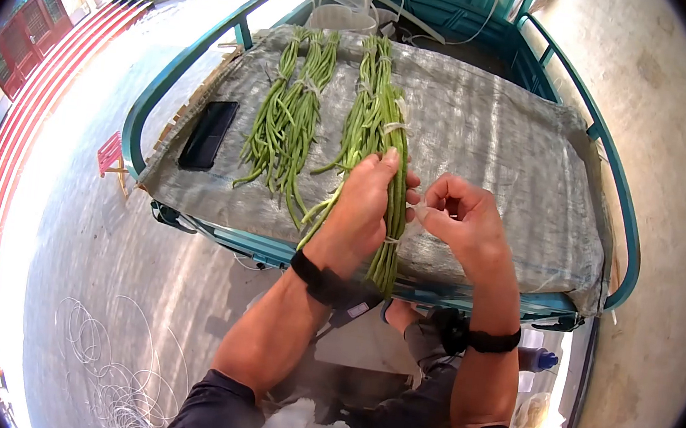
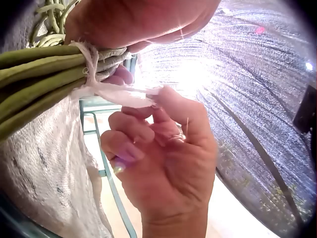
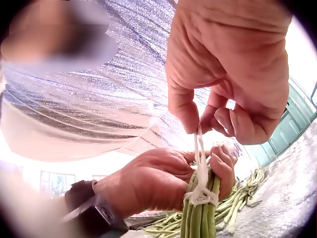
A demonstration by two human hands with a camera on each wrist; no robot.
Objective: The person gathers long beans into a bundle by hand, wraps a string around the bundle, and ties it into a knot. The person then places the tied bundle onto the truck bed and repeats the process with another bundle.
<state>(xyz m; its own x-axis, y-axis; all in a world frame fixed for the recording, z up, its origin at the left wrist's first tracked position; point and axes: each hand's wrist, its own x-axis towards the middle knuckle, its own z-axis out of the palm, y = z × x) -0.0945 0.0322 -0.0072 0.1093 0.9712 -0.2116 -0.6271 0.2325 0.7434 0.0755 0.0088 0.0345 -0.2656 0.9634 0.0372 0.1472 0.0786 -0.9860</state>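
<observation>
My left hand (image 1: 361, 203) grips a bunch of long green beans (image 1: 388, 270), its fingers curled round the stalks. A white plastic strip (image 2: 116, 94) is wrapped about this bunch and knotted at one side. Between thumb and forefinger, my right hand (image 1: 473, 225) pinches the strip's free ends, drawn taut away from the beans in the right wrist view. A second white tie (image 1: 395, 127) circles the same bunch farther up. Beyond the left hand, more tied beans (image 1: 361, 124) lie on the grey woven sheet (image 1: 493, 138), with further bunches (image 1: 310, 93) to their left.
A black phone (image 1: 208, 135) lies on the sheet at the left. Teal rails (image 1: 157, 69) flank the cart bed, and a white container (image 1: 343, 18) stands behind the beans. On the ground are a red stool (image 1: 112, 155) and loose wire coils (image 1: 120, 383).
</observation>
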